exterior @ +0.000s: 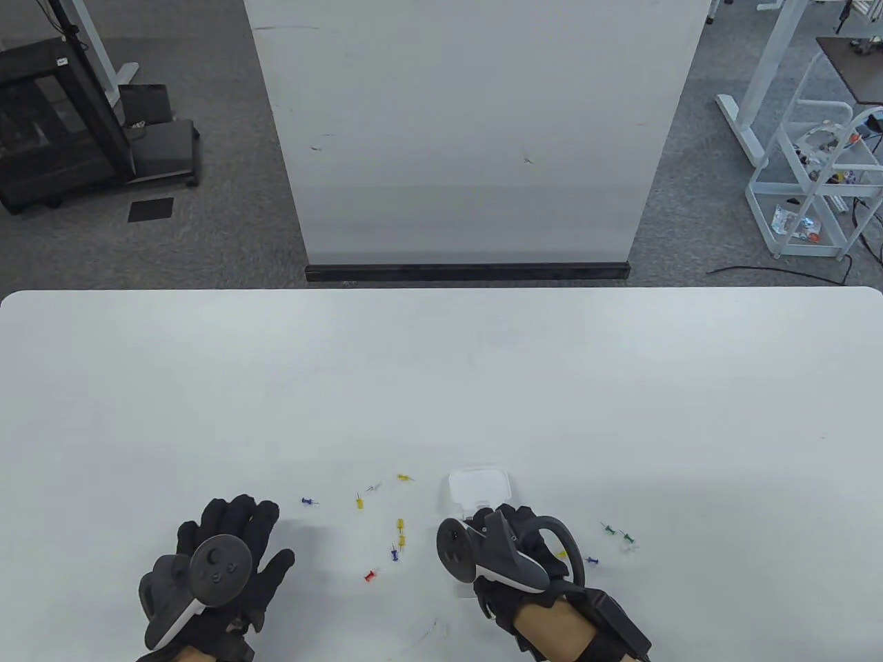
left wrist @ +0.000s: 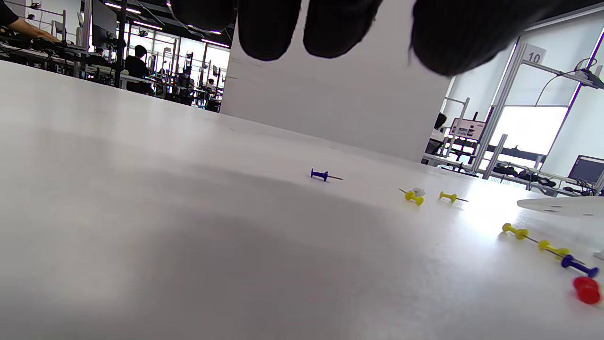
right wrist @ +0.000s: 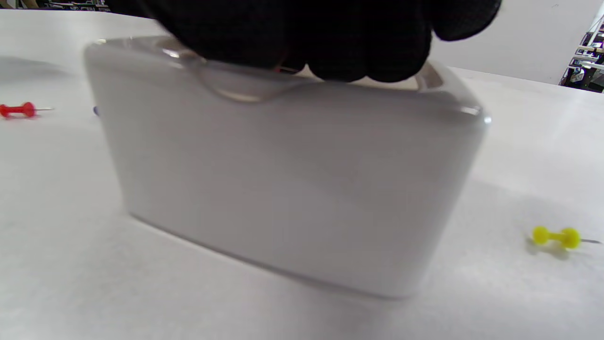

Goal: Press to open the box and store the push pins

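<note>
A small white box (right wrist: 292, 179) stands near the table's front edge with its lid (exterior: 479, 488) tipped open at the far side. My right hand (exterior: 507, 525) hovers over its open top. In the right wrist view the fingertips (right wrist: 330, 52) bunch at the rim, and a sliver of red shows between them. My left hand (exterior: 231, 541) lies flat on the table with its fingers spread, holding nothing. Several push pins lie between the hands, among them a blue pin (exterior: 310, 501), a yellow pin (exterior: 359, 501) and a red pin (exterior: 372, 574). The hand hides the inside of the box.
Green pins (exterior: 609, 529) and a blue pin (exterior: 591, 560) lie right of the box, and a yellow pin (right wrist: 556, 237) lies close beside it. A white panel (exterior: 469, 138) stands behind the white table (exterior: 441, 386).
</note>
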`<state>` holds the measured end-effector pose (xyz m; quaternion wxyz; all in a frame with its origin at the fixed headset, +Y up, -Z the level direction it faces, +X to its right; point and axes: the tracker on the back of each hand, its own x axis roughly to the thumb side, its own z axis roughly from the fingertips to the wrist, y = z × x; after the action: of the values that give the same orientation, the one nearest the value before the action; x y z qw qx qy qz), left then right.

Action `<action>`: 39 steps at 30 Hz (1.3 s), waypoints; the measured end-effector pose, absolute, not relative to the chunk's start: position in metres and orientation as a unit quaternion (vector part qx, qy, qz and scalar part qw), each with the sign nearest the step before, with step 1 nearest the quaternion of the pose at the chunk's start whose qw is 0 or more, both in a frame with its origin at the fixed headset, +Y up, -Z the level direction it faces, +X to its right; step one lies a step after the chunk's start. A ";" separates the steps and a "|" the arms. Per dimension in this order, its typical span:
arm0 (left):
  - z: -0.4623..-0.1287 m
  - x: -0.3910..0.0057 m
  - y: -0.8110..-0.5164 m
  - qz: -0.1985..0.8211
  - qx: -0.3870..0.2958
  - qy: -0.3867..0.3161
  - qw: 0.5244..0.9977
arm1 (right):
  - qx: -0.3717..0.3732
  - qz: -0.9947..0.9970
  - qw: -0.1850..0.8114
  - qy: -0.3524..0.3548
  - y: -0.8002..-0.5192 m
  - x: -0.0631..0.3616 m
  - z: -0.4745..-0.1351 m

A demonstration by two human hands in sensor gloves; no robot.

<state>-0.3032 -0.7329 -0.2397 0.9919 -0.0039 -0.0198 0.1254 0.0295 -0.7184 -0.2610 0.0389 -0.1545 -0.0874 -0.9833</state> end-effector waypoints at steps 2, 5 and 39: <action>-0.240 -0.303 -0.733 0.125 -0.004 -0.020 0.992 | -0.156 -0.983 0.042 -0.088 -0.719 0.029 -0.261; -0.240 -0.303 -0.733 0.126 -0.005 -0.020 0.992 | -0.157 -0.983 0.041 -0.089 -0.718 0.030 -0.261; -0.240 -0.303 -0.733 0.128 -0.013 -0.018 0.991 | 0.128 -0.977 -0.046 -0.166 -0.740 0.231 -0.294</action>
<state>-0.3028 -0.7335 -0.2402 0.9915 -0.0129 -0.0179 0.1284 0.2307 -0.7403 -0.2941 -0.0457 0.1283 -0.1661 -0.9767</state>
